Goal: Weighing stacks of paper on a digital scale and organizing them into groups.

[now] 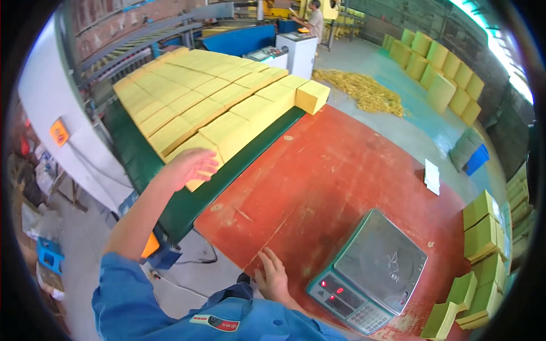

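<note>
My left hand (197, 165) reaches over the near end of rows of yellow blocks, which look like stacked paper. Its fingers are loosely bent and apart, against or just in front of the nearest yellow block (194, 145); whether they touch it I cannot tell. The rows lie close together on a green conveyor belt (259, 139). Down by the near edge of the red table (335, 165), my right hand (273, 277) has its fingers apart and holds nothing. To its right stands a scale (380, 261) with a metal plate, nothing on it, and lit red digits.
One yellow block (312, 96) juts out at the belt's far end, against the table corner. A white paper (431, 177) lies at the table's right edge. More yellow stacks (480, 290) stand at the lower right. Beyond are a heap of yellow strips (364, 91) and a person (314, 20).
</note>
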The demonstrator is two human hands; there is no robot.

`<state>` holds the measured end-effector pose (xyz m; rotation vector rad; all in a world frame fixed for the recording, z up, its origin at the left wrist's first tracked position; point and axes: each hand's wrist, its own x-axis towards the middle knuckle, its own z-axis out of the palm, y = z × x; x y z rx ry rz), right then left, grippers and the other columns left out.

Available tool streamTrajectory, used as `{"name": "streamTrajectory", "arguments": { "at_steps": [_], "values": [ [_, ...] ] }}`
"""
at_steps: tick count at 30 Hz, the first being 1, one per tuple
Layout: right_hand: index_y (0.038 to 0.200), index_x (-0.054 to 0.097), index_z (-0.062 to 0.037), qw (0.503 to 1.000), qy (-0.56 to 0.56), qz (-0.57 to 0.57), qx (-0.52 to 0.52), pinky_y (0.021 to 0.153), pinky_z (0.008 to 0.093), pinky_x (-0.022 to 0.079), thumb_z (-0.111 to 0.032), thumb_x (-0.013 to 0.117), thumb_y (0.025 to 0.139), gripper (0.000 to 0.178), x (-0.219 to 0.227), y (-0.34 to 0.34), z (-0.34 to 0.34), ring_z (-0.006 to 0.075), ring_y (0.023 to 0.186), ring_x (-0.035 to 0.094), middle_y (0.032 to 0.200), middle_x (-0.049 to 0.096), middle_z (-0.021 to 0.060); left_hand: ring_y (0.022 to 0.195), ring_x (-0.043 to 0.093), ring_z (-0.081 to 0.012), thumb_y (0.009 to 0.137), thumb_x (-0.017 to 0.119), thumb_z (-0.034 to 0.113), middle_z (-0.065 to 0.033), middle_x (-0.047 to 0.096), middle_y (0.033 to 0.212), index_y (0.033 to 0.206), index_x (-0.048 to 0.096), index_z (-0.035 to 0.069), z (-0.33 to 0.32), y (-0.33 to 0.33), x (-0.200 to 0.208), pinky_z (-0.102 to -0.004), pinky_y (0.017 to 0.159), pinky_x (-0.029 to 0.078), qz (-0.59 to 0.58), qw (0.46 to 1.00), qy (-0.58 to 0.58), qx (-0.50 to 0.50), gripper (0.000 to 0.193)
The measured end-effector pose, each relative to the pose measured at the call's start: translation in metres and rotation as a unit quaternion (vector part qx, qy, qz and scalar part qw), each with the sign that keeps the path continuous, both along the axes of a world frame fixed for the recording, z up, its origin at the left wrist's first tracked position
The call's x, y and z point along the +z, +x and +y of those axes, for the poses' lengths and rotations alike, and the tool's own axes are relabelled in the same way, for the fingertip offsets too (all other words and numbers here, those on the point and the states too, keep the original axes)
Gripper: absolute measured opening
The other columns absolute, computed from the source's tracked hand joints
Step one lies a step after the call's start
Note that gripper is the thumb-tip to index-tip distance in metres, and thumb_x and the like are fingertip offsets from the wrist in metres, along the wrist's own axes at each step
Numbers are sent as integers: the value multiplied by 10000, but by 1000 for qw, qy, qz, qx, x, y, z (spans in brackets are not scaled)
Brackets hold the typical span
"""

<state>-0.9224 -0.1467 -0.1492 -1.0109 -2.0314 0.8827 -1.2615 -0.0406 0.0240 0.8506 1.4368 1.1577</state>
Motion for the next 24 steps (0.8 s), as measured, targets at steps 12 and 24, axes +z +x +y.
{"name": "streamTrajectory", "arguments": {
  "at_steps": [12,24],
  "values": [
    [1240,624,-106,967,24,-201,-156,988,438,433,-164,669,818,429,-15,-52,32,283,1274,523,1372,551,100,1285,507,-322,887,604,506,-213,510,1399,1396,466,20,471,25,-50,-449,995,459,352,920,130,-115,717],
    [1255,636,-146,923,-223,-251,-189,1052,465,377,-297,584,858,428,6,-61,52,289,1325,480,1403,551,96,1433,309,-391,715,586,791,-253,296,1550,1506,360,125,672,85,-109,-501,1165,259,642,743,173,-76,1058]
  ]
}}
